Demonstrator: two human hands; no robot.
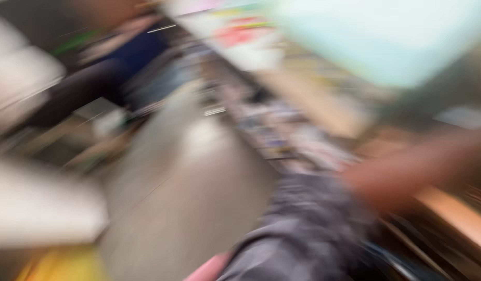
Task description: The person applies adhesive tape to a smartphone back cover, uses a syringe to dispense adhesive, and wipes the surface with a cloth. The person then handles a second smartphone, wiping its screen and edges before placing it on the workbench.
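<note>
The whole view is smeared by fast motion. An arm in a grey patterned sleeve (303,229) rises from the bottom middle and reaches to the right. Its bare end, which I take for my right hand (412,174), is a brown blur beside a wooden shelf edge (453,208). The blur hides its fingers and whether it holds anything. A large pale mint sheet or box (386,36) hangs above it at the upper right. My left hand is out of sight.
A grey floor aisle (183,192) runs up the middle. Stocked shelves (282,125) line its right side. A person in dark blue (115,67) stands at the upper left. A pale blurred block (37,208) and something yellow (63,265) sit at the lower left.
</note>
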